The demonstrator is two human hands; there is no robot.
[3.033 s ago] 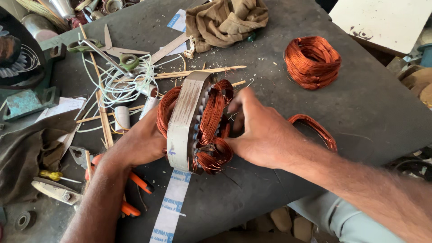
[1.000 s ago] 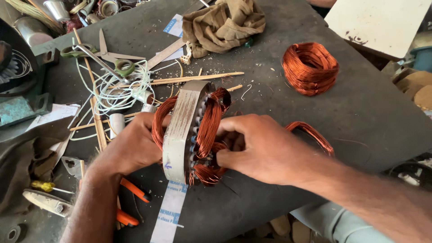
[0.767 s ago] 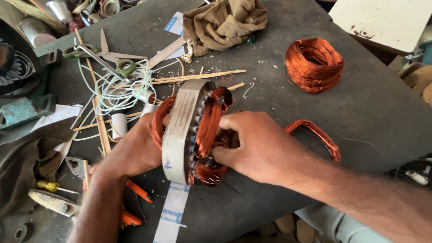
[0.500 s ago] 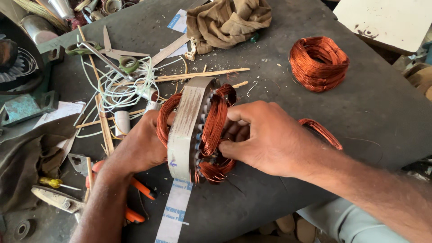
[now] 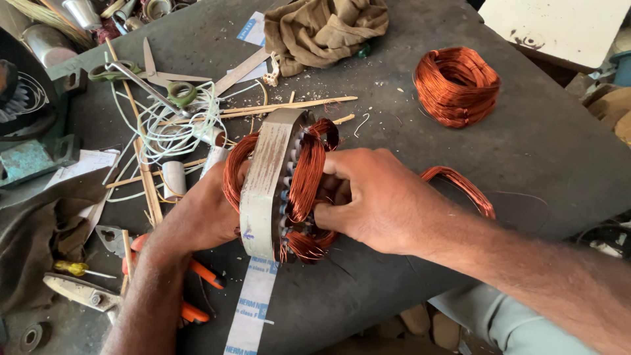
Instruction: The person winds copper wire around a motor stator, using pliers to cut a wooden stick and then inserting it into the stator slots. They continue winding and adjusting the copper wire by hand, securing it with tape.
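A grey metal stator ring (image 5: 265,185) wound with copper coils (image 5: 306,172) stands on edge on the dark workbench (image 5: 539,144). My left hand (image 5: 200,213) braces its left face from behind. My right hand (image 5: 371,197) grips the copper windings on its right face, fingers curled into the coil ends. A loose loop of copper wire (image 5: 460,187) lies just behind my right wrist. A bigger bundle of copper wire (image 5: 457,85) rests at the far right of the bench.
Scissors (image 5: 161,82), white cord (image 5: 167,131), thin wooden sticks (image 5: 289,106) and small white tubes (image 5: 174,179) lie left of the stator. A brown rag (image 5: 328,26) is at the back. Orange-handled pliers (image 5: 197,276), a screwdriver (image 5: 72,268) and a white paper strip (image 5: 253,309) lie near the front edge.
Both hands stay on the stator. My right-hand fingers have shifted slightly on the copper windings, and the view has moved a little; the stator stays in about the same place.
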